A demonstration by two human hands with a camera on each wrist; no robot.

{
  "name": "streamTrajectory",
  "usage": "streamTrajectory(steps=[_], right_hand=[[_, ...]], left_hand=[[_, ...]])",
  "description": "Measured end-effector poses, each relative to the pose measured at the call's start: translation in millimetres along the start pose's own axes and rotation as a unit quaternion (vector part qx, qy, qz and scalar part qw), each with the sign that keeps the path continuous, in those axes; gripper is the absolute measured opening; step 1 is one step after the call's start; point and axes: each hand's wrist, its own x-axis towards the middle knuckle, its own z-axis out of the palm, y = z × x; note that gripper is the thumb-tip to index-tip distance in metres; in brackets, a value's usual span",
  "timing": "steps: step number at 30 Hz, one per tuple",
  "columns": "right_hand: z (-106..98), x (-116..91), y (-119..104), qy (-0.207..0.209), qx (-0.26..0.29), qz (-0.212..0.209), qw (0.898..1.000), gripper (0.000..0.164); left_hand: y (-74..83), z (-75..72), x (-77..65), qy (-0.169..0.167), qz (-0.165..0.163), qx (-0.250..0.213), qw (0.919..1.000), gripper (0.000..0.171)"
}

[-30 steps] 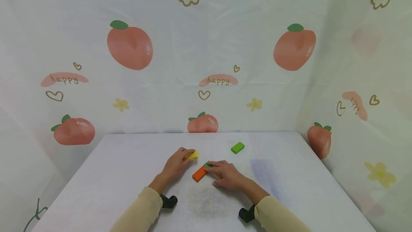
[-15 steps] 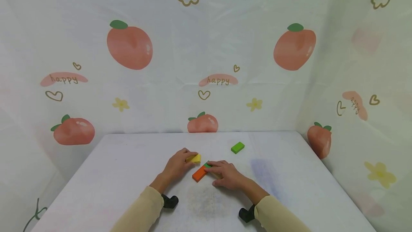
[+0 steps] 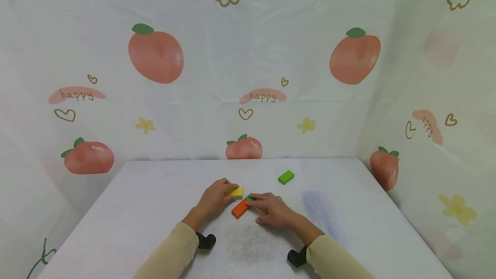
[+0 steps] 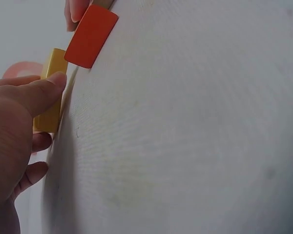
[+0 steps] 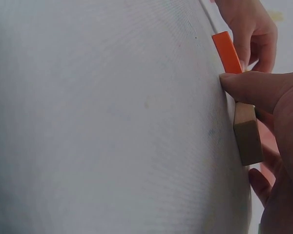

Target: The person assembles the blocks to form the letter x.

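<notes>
Head view, left hand [image 3: 214, 197]: is pinching the yellow block [image 3: 235, 192], below frame centre.
Head view, right hand [image 3: 276, 212]: is touching the green block [image 3: 249, 198]; whether gripping, cannot tell.
Left wrist view, orange block [image 4: 91, 37]: is lying upper left.
Right wrist view, tan block [image 5: 248, 136]: is lying right of centre.

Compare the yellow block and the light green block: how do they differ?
The yellow block is pinched by the left hand; the light green block lies untouched. The yellow block is partly hidden, the light green block unobstructed and farther back. Both are plain-coloured.
</notes>
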Motion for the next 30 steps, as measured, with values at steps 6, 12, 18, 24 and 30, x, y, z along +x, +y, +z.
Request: streamTrajectory(steps=[6,12,18,24,30], right_hand=[[0.5,-0.1,-0.1,0.001,-0.005,-0.004,1.000,0.055],[1.0,-0.5,-1.0,0.001,-0.008,-0.010,1.000,0.055],[1.1,-0.1,-0.6,0.003,-0.010,-0.011,1.000,0.055],[1.3,0.7,0.6,0.004,-0.007,-0.012,1.000,0.055],[0.6,0.2,-0.1,0.001,-0.006,-0.006,1.000,0.056]], left_hand=[[4.3,-1.7,0.0,-0.014,-0.012,0.002,0.9998,0.038],[4.0,0.9,0.0,-0.013,-0.002,0.014,0.9998,0.036],[4.8,2.4,1.1,-0.009,0.007,0.009,0.9999,0.033],[7.2,3.4,1.8,-0.002,0.006,0.001,1.0000,0.031],[9.7,3.8,1.2,0.008,0.005,-0.001,1.0000,0.028]])
